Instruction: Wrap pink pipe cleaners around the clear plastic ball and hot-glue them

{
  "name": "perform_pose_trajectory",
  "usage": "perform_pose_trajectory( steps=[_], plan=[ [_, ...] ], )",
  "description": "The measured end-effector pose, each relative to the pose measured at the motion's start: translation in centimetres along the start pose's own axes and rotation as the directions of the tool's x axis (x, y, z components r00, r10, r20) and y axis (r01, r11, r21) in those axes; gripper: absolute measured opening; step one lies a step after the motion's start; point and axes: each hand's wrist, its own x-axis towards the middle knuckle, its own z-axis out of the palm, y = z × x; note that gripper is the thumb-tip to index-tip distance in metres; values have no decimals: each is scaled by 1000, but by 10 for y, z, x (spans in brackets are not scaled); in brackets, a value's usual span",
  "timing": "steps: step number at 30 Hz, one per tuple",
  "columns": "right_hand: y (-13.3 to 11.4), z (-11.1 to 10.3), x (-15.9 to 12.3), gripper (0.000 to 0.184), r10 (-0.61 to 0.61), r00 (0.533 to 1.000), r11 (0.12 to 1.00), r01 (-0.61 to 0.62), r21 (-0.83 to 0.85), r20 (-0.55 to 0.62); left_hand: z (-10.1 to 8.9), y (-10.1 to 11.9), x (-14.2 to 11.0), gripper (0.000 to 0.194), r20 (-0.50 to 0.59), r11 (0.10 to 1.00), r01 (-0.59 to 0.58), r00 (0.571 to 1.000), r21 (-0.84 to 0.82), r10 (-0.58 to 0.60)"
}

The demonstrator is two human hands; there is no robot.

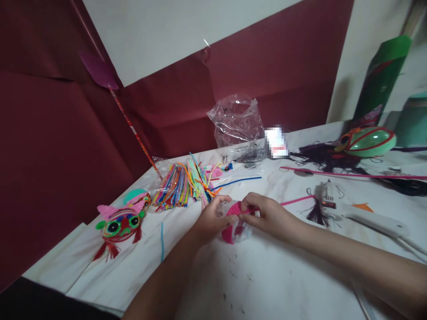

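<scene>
Near the table's middle, my left hand [213, 218] is closed around a small clear plastic piece [246, 234], whose exact kind I cannot make out. Bright pink pipe cleaner [228, 233] is wrapped over it in close rows. The fingers of my right hand [262, 211] pinch the pink strand against the top of the piece. From behind that hand a pink length [296, 201] runs out to the right, toward a dark tassel [317, 213]. My fingers hide part of the winding.
A bundle of coloured pipe cleaners [176, 189] lies behind my left hand. A decorated animal face [122, 224] sits at left, beyond a loose blue pipe cleaner [162, 242]. At right lie a white glue gun [376, 218] and a green balloon-like craft [373, 143]. A plastic bag [236, 122] stands behind.
</scene>
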Motion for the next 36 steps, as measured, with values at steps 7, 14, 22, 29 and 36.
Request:
perform_pose_trajectory(
  steps=[7, 14, 22, 29, 36],
  plan=[
    [3, -13, 0, 4, -62, 998, 998, 62, -14, 31, -9, 3, -2, 66, 54, 996, 36, 998, -85, -32],
    [7, -2, 0, 11, -47, 999, 998, 48, -33, 18, -12, -2, -1, 63, 81, 997, 12, 997, -72, -6],
    [5, 0, -1, 11, -23, 1000, 999, 23, -32, 0, -12, -7, -1, 69, 100, 999, -17, 995, -47, 22],
    [2, 0, -1, 10, -21, 1000, 1000, 21, -5, 12, -2, 4, -5, 66, 46, 997, 66, 997, -41, -64],
    [14, -11, 6, 9, -3, 996, 994, -7, 109, 88, -4, 14, -6, 70, 30, 999, 43, 999, 24, -43]
  ],
)
